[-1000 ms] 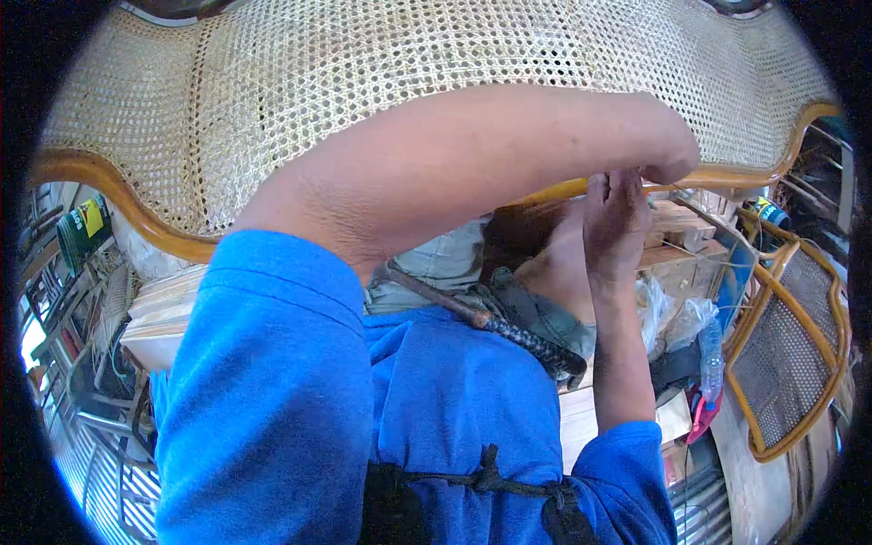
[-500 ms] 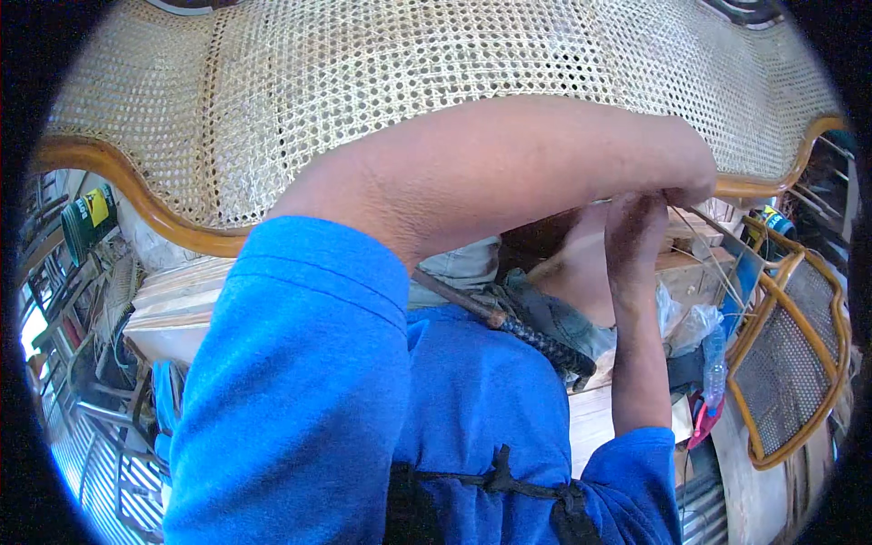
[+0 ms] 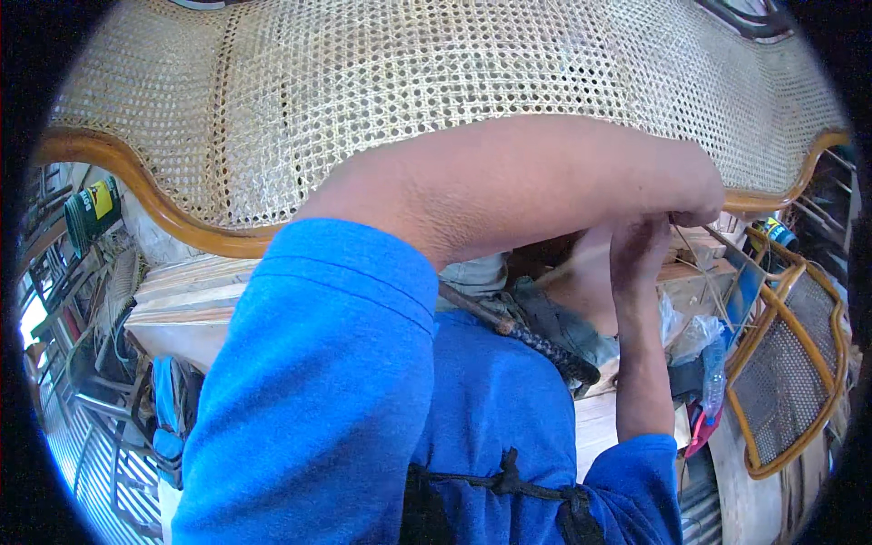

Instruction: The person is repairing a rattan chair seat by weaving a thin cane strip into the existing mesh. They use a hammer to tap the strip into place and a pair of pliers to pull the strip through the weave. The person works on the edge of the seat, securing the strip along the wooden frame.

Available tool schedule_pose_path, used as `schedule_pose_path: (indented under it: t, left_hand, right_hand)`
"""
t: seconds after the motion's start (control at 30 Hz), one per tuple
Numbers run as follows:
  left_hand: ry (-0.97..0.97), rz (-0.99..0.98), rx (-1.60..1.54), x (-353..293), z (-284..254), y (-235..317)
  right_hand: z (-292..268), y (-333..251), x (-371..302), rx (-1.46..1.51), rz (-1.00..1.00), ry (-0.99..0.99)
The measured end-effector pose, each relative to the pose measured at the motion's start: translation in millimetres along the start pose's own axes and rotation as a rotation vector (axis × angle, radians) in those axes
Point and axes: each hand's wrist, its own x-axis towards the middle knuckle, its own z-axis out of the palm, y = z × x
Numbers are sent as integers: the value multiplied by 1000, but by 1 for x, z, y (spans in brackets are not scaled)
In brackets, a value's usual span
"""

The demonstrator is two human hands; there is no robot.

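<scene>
A large woven cane panel [image 3: 436, 68] in a varnished wooden frame [image 3: 195, 234] spreads before me. My left forearm crosses over the panel's near part, and my left hand [image 3: 701, 202] bends down at the frame's near edge on the right. Just below it, my right hand [image 3: 640, 241] reaches up from the lower right, close to or touching the left one. The fingers of both hands are hidden, so I cannot see what they hold. Thin strands [image 3: 695, 259] hang beside them. A dark rod with a patterned, wrapped end [image 3: 554, 354] lies across my lap.
At right leans a smaller cane-panelled frame [image 3: 790, 381], near a clear plastic bottle [image 3: 714, 377] and a plastic bag [image 3: 695, 336]. Wooden boards [image 3: 186, 295] lie at left under the panel. A green and yellow can [image 3: 94, 213] and metal chair frames [image 3: 113, 409] stand farther left.
The panel, my arms and the surroundings sit slightly lower in view. My left arm appears a little farther right, and both hands stay together at the frame's edge.
</scene>
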Motion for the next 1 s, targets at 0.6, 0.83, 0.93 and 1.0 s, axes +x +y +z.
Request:
schedule_pose_path:
  t: [0.6, 0.83, 0.93, 1.0]
  left_hand:
    - [3, -4, -135, -14, -8, -11]
    - [527, 130, -68, -38, -6, -58]
    - [569, -15, -77, -73, 14, -72]
    - [542, -77, -94, -93, 24, -70]
  right_hand:
    - [-36, -47, 34, -482, -533, -273]
    - [-30, -95, 31, -450, -233, -116]
    - [-29, -110, -12, -374, -33, -241]
    - [-19, -114, -64, -231, -4, -596]
